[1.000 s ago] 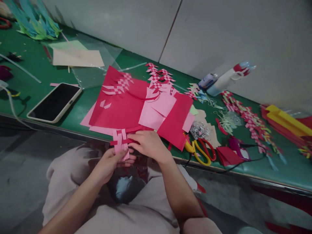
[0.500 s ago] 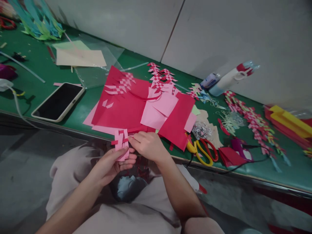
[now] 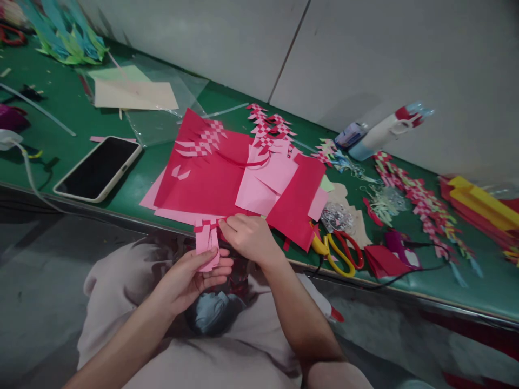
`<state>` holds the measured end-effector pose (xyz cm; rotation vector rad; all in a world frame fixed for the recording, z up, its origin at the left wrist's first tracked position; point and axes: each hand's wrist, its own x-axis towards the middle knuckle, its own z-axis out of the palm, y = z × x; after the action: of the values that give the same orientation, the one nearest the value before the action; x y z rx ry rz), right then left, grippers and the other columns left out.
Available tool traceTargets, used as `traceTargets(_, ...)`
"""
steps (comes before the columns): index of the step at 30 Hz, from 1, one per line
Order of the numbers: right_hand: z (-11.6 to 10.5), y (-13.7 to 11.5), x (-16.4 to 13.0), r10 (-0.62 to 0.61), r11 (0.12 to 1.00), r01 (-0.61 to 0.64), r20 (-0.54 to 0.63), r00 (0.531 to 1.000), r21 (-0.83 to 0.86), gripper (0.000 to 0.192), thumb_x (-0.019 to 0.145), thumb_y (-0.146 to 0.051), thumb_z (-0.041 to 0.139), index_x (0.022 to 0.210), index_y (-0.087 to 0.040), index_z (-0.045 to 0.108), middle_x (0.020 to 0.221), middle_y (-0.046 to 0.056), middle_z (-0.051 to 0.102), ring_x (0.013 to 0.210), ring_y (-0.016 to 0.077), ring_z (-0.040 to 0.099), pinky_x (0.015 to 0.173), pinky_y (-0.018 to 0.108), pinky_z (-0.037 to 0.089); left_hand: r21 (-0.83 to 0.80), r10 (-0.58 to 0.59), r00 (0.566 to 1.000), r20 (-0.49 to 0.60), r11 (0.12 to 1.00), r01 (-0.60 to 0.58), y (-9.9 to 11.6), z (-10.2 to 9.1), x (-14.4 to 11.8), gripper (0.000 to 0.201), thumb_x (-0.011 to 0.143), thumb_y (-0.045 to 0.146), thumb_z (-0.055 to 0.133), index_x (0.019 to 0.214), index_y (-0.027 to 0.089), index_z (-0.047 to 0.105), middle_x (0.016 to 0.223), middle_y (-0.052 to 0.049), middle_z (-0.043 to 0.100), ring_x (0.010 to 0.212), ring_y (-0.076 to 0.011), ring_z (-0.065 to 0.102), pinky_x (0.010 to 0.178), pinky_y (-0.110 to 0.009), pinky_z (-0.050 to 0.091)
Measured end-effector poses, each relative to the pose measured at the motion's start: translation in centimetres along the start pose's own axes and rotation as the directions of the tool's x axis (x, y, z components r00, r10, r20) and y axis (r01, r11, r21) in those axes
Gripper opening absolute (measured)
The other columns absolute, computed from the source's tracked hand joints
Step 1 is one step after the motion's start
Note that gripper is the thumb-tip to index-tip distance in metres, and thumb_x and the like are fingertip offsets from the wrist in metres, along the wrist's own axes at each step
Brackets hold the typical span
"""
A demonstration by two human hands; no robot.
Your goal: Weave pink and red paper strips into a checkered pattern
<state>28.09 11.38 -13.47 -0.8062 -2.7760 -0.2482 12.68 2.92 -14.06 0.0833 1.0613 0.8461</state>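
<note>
Strip (image 3: 198, 229) (red) now higher on pink paper (image 3: 201, 243) vs. prev.; L hand (image 3: 190, 276) pinching paper, R hand (image 3: 248, 237) strip's end.

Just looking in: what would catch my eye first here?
The big red sheet on the green bench, with checkered paper lying on it. In front, the left hand pinches pink strips, the right hand beside their top. Left of the sheet lies a phone.

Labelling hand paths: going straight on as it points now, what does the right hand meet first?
Likely the pink paper strips held in the left hand, just ahead of the right hand; depth is unclear from this one view.
</note>
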Motion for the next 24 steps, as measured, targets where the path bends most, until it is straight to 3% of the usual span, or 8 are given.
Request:
traceTargets(7,0.0,0.0,-0.3,-0.066,0.998,0.066,-0.038,0.997,0.012,0.021,0.094,-0.015,0.047,0.084,-0.015,0.066,0.068,0.002,0.061,0.069,0.0143,0.053,0.051,0.031,0.025,-0.033,-0.009,0.999,0.048,0.999,0.011,0.7,-1.2,0.9,0.037,0.093,0.031,0.043,0.096,0.007,0.07,0.087,-0.017,0.075,0.081,-0.0242,0.073,0.075,-0.036,0.06)
traceTargets(15,-0.2,-0.2,-0.4,-0.05,0.996,0.054,-0.051,0.997,0.069,0.024,0.095,-0.02,0.046,0.086,-0.014,0.067,0.068,0.003,0.062,0.069,0.0138,0.054,0.051,0.031,0.024,0.086,0.201,0.98,-0.002,0.976,-0.2,0.7,-1.4,1.8,0.018,0.083,0.021,0.061,0.093,0.009,0.07,0.081,-0.012,0.075,0.069,-0.0194,0.072,0.067,-0.03,0.059)
traceTargets(18,-0.7,-0.4,-0.4,0.048,0.992,-0.036,-0.096,0.994,0.121,0.03,0.096,-0.031,0.045,0.084,-0.016,0.068,0.068,0.002,0.063,0.067,0.0132,0.054,0.053,0.03,0.028,0.146,0.271,0.963,-0.015,0.953,-0.266,0.3,-1.7,1.7,0.022,0.076,0.029,0.07,0.087,0.009,0.071,0.075,-0.011,0.075,0.067,-0.0201,0.071,0.066,-0.03,0.058)
traceTargets(20,-1.2,-0.6,-0.3,0.184,0.971,-0.159,-0.132,0.974,0.177,0.032,0.096,-0.032,0.043,0.084,-0.017,0.069,0.069,0.002,0.063,0.069,0.0133,0.055,0.057,0.029,0.032,0.212,0.315,0.949,-0.022,0.929,-0.303,0.0,-2.0,1.6,0.03,0.072,0.037,0.074,0.085,0.011,0.071,0.075,-0.011,0.075,0.068,-0.0215,0.071,0.065,-0.031,0.058)
traceTargets(24,-2.3,-0.3,0.3,0.388,0.861,-0.318,-0.11,0.915,0.397,0.03,0.096,-0.028,0.044,0.091,-0.016,0.07,0.079,0.006,0.063,0.083,0.016,0.056,0.075,0.027,0.042,0.382,0.417,0.909,0.011,0.838,-0.389,0.1,-2.1,1.1,0.029,0.069,0.041,0.076,0.084,0.016,0.073,0.076,-0.008,0.075,0.072,-0.0224,0.07,0.067,-0.031,0.057)
